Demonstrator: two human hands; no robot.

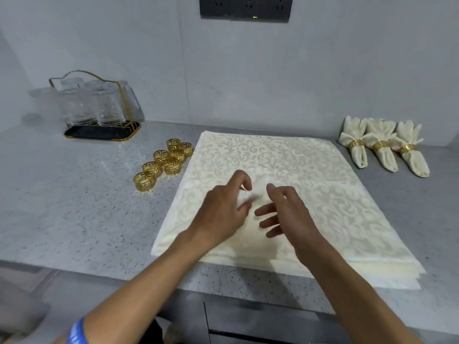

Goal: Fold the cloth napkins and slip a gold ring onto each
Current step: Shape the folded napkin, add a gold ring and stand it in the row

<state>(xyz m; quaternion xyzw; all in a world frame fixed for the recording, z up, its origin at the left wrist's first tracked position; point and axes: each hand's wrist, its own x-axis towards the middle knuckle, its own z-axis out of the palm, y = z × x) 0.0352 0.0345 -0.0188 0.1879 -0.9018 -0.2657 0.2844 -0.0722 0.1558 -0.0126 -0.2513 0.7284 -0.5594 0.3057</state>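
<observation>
A stack of cream damask napkins (285, 155) lies flat on the speckled grey counter. Both hands hover over its middle. My left hand (223, 209) has its index finger and thumb curled around a small raised, blurred peak of the top napkin (255, 194). My right hand (285, 214) is beside it, with thumb up and fingers spread and relaxed, holding nothing. Several loose gold rings (162, 165) sit in a cluster just left of the stack. Three rolled napkins with gold rings on them (382, 147) lie side by side at the right.
A gold wire rack of clear glasses (99, 108) stands on a dark tray at the back left. A black socket strip (246, 8) is on the wall above. The counter's front edge (124, 276) runs just below the stack, with cabinets beneath.
</observation>
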